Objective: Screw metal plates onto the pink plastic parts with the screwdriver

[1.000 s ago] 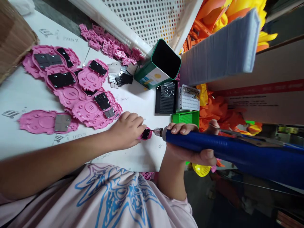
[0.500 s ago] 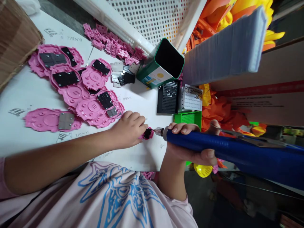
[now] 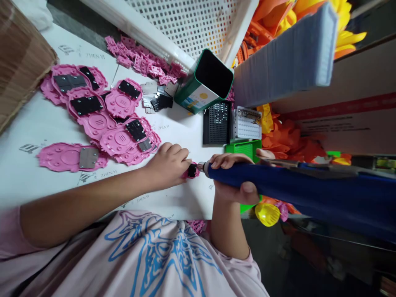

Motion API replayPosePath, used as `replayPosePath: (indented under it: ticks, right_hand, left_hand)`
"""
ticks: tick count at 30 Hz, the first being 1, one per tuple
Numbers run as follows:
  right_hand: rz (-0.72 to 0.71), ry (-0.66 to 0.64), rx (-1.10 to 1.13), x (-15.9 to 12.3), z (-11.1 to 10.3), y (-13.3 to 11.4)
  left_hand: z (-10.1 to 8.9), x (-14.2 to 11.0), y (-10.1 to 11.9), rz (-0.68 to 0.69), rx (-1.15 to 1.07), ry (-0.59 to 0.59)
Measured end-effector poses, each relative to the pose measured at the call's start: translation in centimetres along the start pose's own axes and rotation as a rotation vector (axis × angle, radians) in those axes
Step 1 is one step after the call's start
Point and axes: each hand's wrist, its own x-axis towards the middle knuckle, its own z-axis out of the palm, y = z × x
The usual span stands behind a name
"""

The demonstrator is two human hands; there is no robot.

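Note:
My left hand is closed on a pink plastic part with a black plate on it; most of the part is hidden under my fingers. My right hand wraps round a blue electric screwdriver, which lies almost level across the view. Its metal nose meets the edge of the black plate, and the bit tip cannot be made out. Left of my hands lie several pink plastic shells, overlapping, with black or grey plates screwed on. One pink shell with a grey plate lies apart from the pile.
Loose metal plates lie beside a green square container. Behind are small pink parts and a white perforated basket. A black screw tray, a white tray and a green tray line the right. A cardboard box borders the left.
The screwdriver has moved left, its nose now closer against the black plate, and it sits more level. My left hand keeps its hold; the whole view has shifted slightly.

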Motion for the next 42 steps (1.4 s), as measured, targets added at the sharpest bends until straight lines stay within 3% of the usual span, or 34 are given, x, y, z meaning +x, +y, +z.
replayPosePath:
  ticks: [5, 10, 12, 15, 19, 21, 23, 26, 31, 34, 37, 39, 42]
  right_hand:
    - [-0.055, 0.114, 0.098, 0.2, -0.1, 0.0]
    - [-0.129, 0.277, 0.219, -1.5, -0.8, -2.4]
    - [-0.099, 0.356, 0.196, -2.9, -1.5, -3.6]
    - [0.013, 0.450, 0.158, -5.4, -2.5, -4.9]
    - [0.105, 0.484, 0.181, -8.1, -3.0, -5.1]
    - [0.137, 0.483, 0.200, -8.9, -2.9, -4.9]
    - [0.154, 0.487, 0.226, -9.1, -2.8, -4.6]
    - [0.154, 0.502, 0.263, -8.7, -2.4, -4.2]
    - [0.144, 0.456, 0.322, -6.9, -1.9, -3.8]
    - [0.120, 0.396, 0.363, -5.7, -1.6, -3.4]
    - [0.083, 0.358, 0.389, -4.6, -1.1, -3.0]
    - [0.077, 0.352, 0.395, -4.2, -0.9, -2.7]
    - [0.078, 0.313, 0.379, -4.0, -1.1, -1.9]
  left_hand:
    - [-0.2, 0.1, -0.3, 0.021, 0.011, -0.055]
    - [-1.3, -0.8, 1.1, 0.022, 0.083, -0.087]
    - [-2.8, -1.6, 2.0, 0.008, 0.115, -0.092]
    - [-6.5, -4.2, 2.6, -0.044, 0.165, -0.073]
    - [-11.8, -9.5, 1.0, -0.217, 0.210, 0.027]
    - [-13.4, -12.0, -0.4, -0.358, 0.247, 0.046]
    - [-13.9, -13.9, -1.7, -0.467, 0.319, 0.075]
    - [-13.2, -15.2, -3.1, -0.522, 0.381, 0.096]
    - [-12.0, -15.5, -3.1, -0.560, 0.428, 0.115]
    - [-12.7, -14.2, -1.5, -0.524, 0.369, 0.183]
    - [-14.4, -9.8, -0.5, -0.481, 0.152, 0.398]
    - [-15.9, -5.0, -1.4, -0.513, 0.144, 0.473]
    - [-18.9, 3.0, -5.7, -0.681, 0.133, 0.561]
